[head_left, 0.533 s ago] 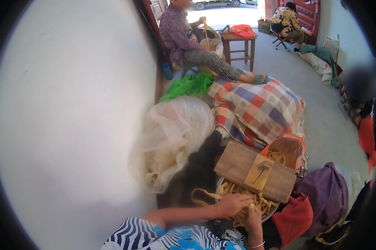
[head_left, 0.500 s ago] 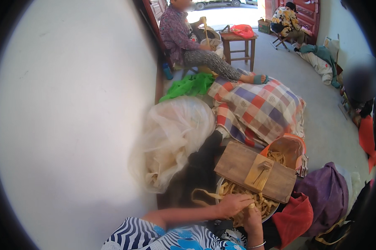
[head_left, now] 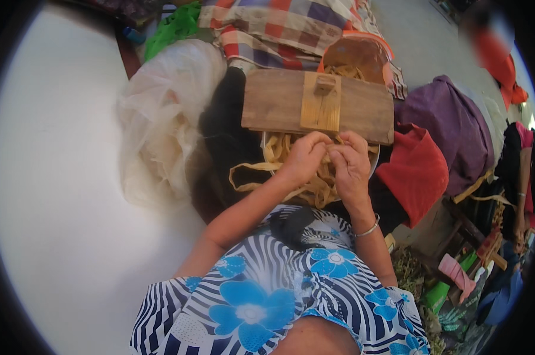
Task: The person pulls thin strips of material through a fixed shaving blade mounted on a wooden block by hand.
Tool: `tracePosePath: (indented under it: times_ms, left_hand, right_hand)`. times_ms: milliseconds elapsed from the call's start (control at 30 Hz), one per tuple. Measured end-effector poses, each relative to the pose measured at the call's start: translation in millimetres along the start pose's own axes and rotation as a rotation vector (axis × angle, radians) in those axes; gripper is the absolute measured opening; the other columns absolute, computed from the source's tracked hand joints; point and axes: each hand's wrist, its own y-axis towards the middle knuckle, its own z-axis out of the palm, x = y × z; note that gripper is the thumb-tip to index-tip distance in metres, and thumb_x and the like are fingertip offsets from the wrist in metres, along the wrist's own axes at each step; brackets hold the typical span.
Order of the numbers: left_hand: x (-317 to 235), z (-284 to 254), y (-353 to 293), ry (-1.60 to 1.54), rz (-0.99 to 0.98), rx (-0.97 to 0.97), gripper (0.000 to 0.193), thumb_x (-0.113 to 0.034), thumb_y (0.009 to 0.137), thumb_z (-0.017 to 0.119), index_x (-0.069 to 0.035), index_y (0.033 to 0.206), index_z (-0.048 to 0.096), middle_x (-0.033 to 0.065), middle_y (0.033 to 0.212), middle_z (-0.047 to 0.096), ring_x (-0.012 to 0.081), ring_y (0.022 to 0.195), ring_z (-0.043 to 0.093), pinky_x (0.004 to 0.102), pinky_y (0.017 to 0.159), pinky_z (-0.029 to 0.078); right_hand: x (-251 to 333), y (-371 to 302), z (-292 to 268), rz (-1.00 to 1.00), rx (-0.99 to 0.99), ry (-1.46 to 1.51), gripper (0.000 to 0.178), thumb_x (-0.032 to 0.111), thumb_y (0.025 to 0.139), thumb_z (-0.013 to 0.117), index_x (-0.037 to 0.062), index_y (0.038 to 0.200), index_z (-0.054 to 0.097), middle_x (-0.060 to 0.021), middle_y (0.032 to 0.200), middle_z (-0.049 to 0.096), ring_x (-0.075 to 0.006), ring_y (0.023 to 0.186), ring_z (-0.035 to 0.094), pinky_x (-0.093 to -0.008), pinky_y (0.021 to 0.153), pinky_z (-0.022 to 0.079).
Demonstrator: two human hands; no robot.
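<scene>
My left hand (head_left: pixel 307 157) and my right hand (head_left: pixel 351 168) meet over a pale-rimmed basin (head_left: pixel 375 161), just below the near edge of a wooden board (head_left: pixel 270 103). Fingers of both are bent and pinched together on what looks like a yellowish-brown strip; most of it is hidden by the hands. Many similar limp strips (head_left: pixel 317 192) lie in the basin, and one loops out over its left side. Across the board's middle runs a lighter wooden slat (head_left: pixel 320 112) with a small block (head_left: pixel 325 84) on top. A bracelet circles my right wrist.
Beyond the board lies an orange bucket (head_left: pixel 362 50) with more strips inside. A translucent plastic bag (head_left: pixel 166 118) stands on the left, near green cloth (head_left: pixel 175 26). Checked sacking (head_left: pixel 267 29) spreads at the back. Red cloth (head_left: pixel 415 160) and a purple bundle (head_left: pixel 451 130) are at right.
The view has tilted down, so the people and stool by the doorway have left it. Both hands stay together over the basin, now closer to the board's slat.
</scene>
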Motion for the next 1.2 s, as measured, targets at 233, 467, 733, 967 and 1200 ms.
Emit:
tracePosePath:
  times_ms: [233, 467, 733, 967, 1200]
  left_hand:
    - [-22, -24, -51, 0.095, -0.150, 0.181, 0.018, -0.014, 0.097, 0.050, 0.001, 0.095, 0.060, 0.0005, 0.070, 0.052, 0.0065, 0.059, 0.046, 0.0237, 0.052, 0.038]
    - [-41, -39, -23, 0.749, 0.533, 0.055, 0.013, -0.013, 0.083, 0.064, -0.006, 0.094, 0.062, 0.0124, 0.081, 0.062, 0.0316, 0.072, 0.061, 0.0367, 0.060, 0.048]
    - [-44, -47, 9, 0.120, -0.044, 0.319, 0.012, -0.014, 0.093, 0.057, -0.002, 0.094, 0.058, 0.0014, 0.069, 0.057, 0.0107, 0.061, 0.051, 0.0265, 0.056, 0.042]
    - [-35, -73, 52, 0.113, -0.097, 0.236, 0.013, -0.012, 0.093, 0.054, -0.001, 0.094, 0.060, -0.0002, 0.068, 0.055, 0.0074, 0.061, 0.047, 0.0236, 0.058, 0.040]
    - [-16, -70, 78, 0.246, -0.043, 0.124, 0.014, -0.014, 0.091, 0.056, -0.001, 0.093, 0.061, 0.0055, 0.070, 0.060, 0.0153, 0.064, 0.056, 0.0296, 0.061, 0.044]
  right_hand:
    - [-26, 10, -8, 0.408, -0.199, 0.507, 0.017, 0.010, 0.090, 0.059, -0.0020, 0.100, 0.066, -0.0076, 0.122, 0.053, -0.0146, 0.106, 0.052, -0.0265, 0.092, 0.042]
    - [-10, 32, -25, 0.309, 0.174, 0.366, 0.033, 0.021, 0.092, 0.060, -0.0008, 0.118, 0.060, -0.0092, 0.121, 0.058, -0.0166, 0.107, 0.055, -0.0291, 0.092, 0.044]
    - [-19, 41, -31, 0.648, 0.423, 0.654, 0.010, 0.009, 0.088, 0.063, -0.0003, 0.093, 0.065, -0.0004, 0.078, 0.063, -0.0054, 0.059, 0.055, -0.0182, 0.058, 0.044]
    - [-29, 57, -5, 0.529, 0.142, 0.479, 0.008, 0.009, 0.089, 0.062, 0.0009, 0.091, 0.065, 0.0021, 0.072, 0.059, -0.0037, 0.061, 0.051, -0.0182, 0.054, 0.039]
    - [-55, 64, 18, 0.317, 0.110, 0.163, 0.008, 0.009, 0.087, 0.060, 0.0036, 0.091, 0.065, -0.0064, 0.073, 0.059, -0.0170, 0.063, 0.054, -0.0310, 0.057, 0.043]
